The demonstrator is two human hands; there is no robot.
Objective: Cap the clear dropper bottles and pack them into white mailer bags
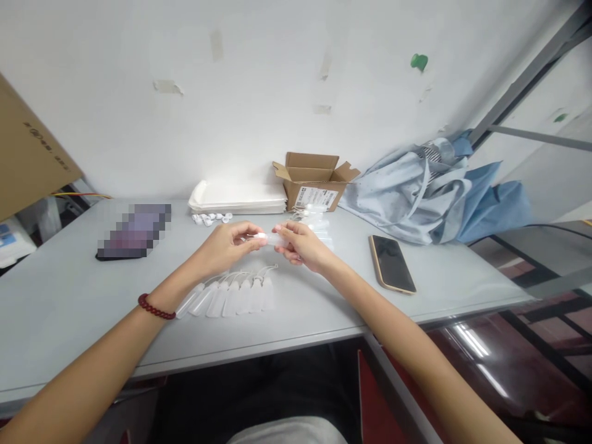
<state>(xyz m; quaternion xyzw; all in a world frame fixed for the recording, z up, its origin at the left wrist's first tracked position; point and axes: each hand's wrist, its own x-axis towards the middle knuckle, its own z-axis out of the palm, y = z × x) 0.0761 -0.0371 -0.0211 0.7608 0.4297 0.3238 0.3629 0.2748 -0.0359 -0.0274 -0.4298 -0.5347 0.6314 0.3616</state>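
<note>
My left hand [227,245] and my right hand [301,245] meet above the middle of the grey table [69,296]. Between them they hold one small clear plastic bottle [271,238]. The left fingers pinch its white cap end. The right fingers are wrapped round its body. Below my hands lies a row of several clear bottles [229,297] side by side on the table. More clear bottles [314,217] lie just behind my right hand. A red bead bracelet [155,308] sits on my left wrist.
Small white caps [211,217] lie by a stack of white trays [238,197] at the wall. An open cardboard box [313,179] stands beside them. A phone [391,263] lies right, a dark device [134,231] left, blue cloth [435,188] far right.
</note>
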